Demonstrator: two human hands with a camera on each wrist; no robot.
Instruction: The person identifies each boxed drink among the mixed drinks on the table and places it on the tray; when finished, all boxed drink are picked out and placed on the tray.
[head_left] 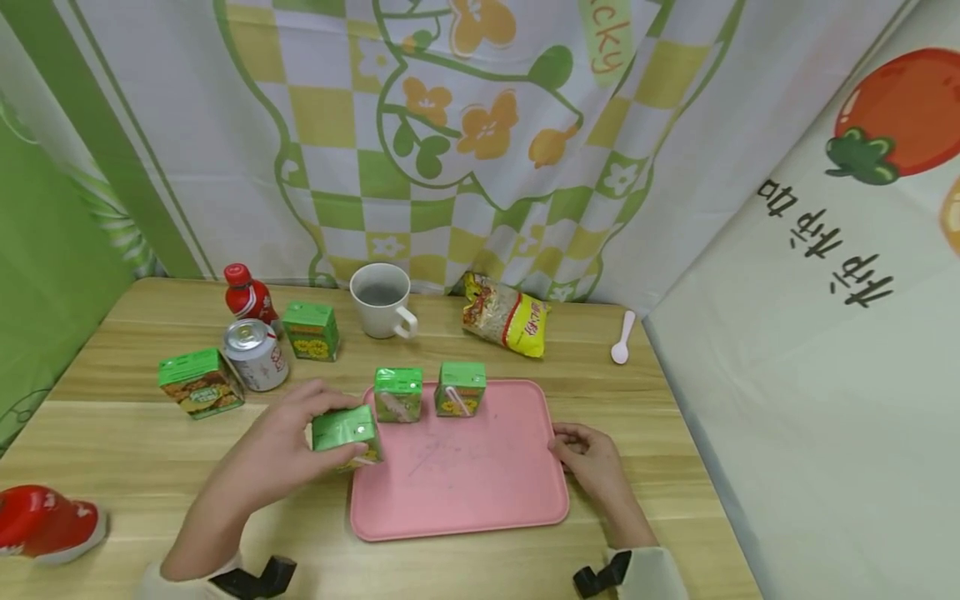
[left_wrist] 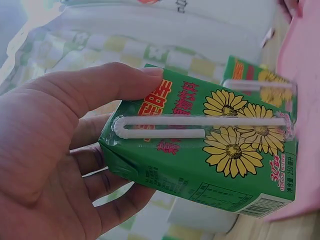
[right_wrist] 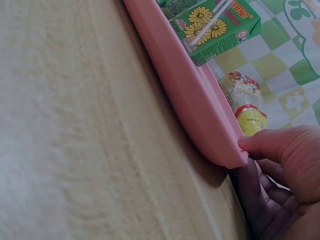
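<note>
My left hand [head_left: 288,442] grips a green juice box [head_left: 347,429] between thumb and fingers, at the left edge of a pink tray [head_left: 465,475]. In the left wrist view the same juice box [left_wrist: 210,145] shows yellow flowers and a bent white straw on its side. Two more green juice boxes stand at the tray's back: one at the left corner [head_left: 398,395], the other [head_left: 461,389] to its right. My right hand [head_left: 588,457] pinches the tray's right rim; in the right wrist view its thumb [right_wrist: 265,142] lies on top of the rim.
Left of the tray stand another juice box [head_left: 201,383], a silver can [head_left: 257,356], a red-capped bottle [head_left: 250,296] and a further juice box [head_left: 311,332]. Behind are a white mug [head_left: 380,300], a yellow bag [head_left: 506,317] and a spoon [head_left: 622,337]. A red-and-white object [head_left: 48,523] lies front left.
</note>
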